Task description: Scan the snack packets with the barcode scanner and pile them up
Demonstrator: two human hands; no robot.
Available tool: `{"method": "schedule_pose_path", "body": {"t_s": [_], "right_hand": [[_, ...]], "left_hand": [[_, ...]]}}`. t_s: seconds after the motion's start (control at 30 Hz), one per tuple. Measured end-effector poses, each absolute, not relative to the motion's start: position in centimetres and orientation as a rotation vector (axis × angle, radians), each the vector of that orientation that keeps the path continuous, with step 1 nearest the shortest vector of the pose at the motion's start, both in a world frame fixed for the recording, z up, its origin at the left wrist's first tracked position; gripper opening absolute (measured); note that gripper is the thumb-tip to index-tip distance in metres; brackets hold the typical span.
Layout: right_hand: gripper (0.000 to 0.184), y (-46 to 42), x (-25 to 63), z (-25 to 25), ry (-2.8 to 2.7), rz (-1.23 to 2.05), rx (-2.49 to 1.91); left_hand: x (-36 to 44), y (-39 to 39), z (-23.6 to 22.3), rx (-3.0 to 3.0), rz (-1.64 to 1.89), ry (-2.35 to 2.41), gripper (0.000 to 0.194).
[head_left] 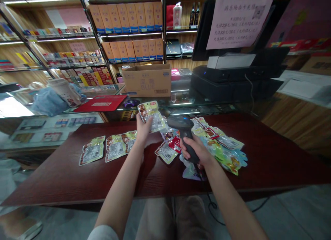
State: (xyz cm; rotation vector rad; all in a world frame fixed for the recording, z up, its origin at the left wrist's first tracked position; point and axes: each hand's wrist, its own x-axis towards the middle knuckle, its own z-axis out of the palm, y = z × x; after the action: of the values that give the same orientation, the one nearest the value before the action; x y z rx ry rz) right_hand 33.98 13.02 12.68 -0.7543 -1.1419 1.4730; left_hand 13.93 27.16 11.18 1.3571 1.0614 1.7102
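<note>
Just left of the barcode scanner [184, 127], the left hand [143, 129] is pinching a glossy snack pouch [154, 116] by its near edge, while the right hand [195, 148] is wrapping around the scanner's handle. The pouch's film is shining, so glare or a crease could spoil a reading, and that edge grip could let it slip. Right of the scanner, overlapping packets [229, 156] are lying heaped; a brush from the right wrist could send some sliding.
</note>
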Motion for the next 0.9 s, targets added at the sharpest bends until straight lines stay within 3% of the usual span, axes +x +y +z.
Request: {"method": "schedule_pose_path", "body": {"t_s": [0.47,0.9], "right_hand": [[0.041,13.5,32.0,10.6,-1.144,1.472,-0.931],[0.034,13.1,32.2,10.8,-1.181,1.467,-0.941]], "left_hand": [[11.8,28.4,8.7,1.209,1.789,0.879,0.060],[11.8,28.1,8.9,1.301,1.762,0.948,0.045]]}}
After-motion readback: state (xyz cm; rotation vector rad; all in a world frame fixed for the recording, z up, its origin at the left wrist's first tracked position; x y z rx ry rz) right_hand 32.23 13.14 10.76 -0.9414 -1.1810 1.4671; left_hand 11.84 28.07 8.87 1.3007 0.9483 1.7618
